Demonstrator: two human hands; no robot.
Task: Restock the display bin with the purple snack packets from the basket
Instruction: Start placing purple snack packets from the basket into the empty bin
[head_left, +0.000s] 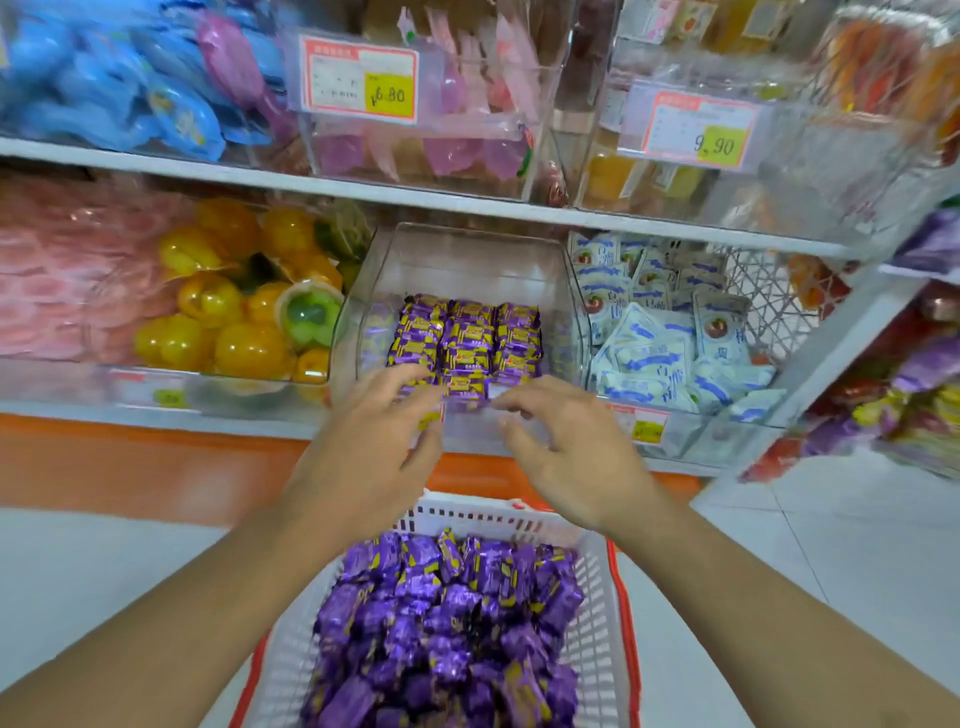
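Note:
A clear display bin (467, 260) sits on the lower shelf, with purple snack packets (467, 338) lined up in three rows on its floor. Below it a white basket (592, 639) with a red rim holds a heap of loose purple packets (447, 613). My left hand (374, 441) and my right hand (566, 447) hover side by side at the bin's front edge. Their fingers are loosely spread and reach toward the nearest packets. Neither hand grips a packet that I can see. Motion blurs both hands slightly.
Yellow jelly cups (234, 312) fill the bin to the left, and white-and-blue sachets (670, 332) fill the one to the right. The upper shelf (415, 195) overhangs the bin, with price tags (363, 78). An orange base strip (130, 462) runs below, above pale floor tiles.

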